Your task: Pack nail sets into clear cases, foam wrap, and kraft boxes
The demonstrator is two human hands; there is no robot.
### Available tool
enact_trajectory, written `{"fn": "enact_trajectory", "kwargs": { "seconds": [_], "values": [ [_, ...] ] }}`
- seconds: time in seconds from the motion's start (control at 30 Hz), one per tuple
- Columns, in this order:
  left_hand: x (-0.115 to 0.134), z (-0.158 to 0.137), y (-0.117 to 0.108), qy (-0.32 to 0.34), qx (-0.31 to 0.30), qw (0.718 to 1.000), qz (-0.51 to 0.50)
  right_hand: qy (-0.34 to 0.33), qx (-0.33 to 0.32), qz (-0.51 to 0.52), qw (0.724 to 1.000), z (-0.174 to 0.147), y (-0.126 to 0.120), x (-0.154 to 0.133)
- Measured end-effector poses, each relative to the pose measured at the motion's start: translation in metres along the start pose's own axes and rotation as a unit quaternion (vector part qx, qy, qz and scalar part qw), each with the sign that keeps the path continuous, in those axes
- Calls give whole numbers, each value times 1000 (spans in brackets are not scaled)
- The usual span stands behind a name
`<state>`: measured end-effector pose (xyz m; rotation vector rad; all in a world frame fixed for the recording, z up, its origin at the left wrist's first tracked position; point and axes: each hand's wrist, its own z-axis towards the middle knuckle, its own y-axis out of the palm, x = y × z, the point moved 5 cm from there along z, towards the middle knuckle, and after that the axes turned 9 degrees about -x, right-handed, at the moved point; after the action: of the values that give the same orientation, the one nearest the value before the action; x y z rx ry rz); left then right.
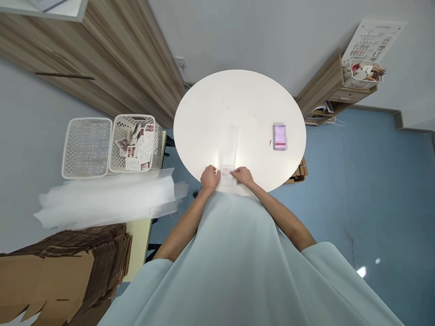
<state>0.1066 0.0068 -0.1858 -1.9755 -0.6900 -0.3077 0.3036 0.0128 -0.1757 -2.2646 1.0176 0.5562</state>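
Across this grey-walled room with its blue floor, I see a white oval table [204,113], where a translucent sleeve [229,145] lies flat at the near edge, well apart from a phone [279,137]. The right hand [243,174] has its fingertips pinched on the sleeve's right edge; the left hand [210,179] touches the opposite edge, though whether its fingers grip I can't tell.

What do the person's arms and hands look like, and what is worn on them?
Plain, pale blue-green sleeves match the loose garment and end near the elbows. The forearms are bare. The left hand and right hand are ungloved, and no watch or bracelet shows.
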Motion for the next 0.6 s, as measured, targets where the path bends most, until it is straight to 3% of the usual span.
{"fn": "enact_trajectory", "kwargs": {
  "seconds": [0.1, 0.17, 0.23, 0.33, 0.6],
  "values": [
    [19, -7, -8, 147, 21, 988, 37, 0, -2, 10, 1000, 2, -2, 4],
    [32, -13, -5, 254, -18, 965, 63, -3, -3, 16, 1000, 2, -5, 8],
    [39, -19, 2, 318, -71, 941, 88, -9, -3, 22, 1000, 3, -9, 12],
    [40, -26, 13, 346, -112, 925, 110, -17, -3, 37, 999, 4, -15, 23],
    [39, -34, 24, 379, -108, 900, 188, -14, -31, 158, 987, 11, -17, 42]
  ]
}}
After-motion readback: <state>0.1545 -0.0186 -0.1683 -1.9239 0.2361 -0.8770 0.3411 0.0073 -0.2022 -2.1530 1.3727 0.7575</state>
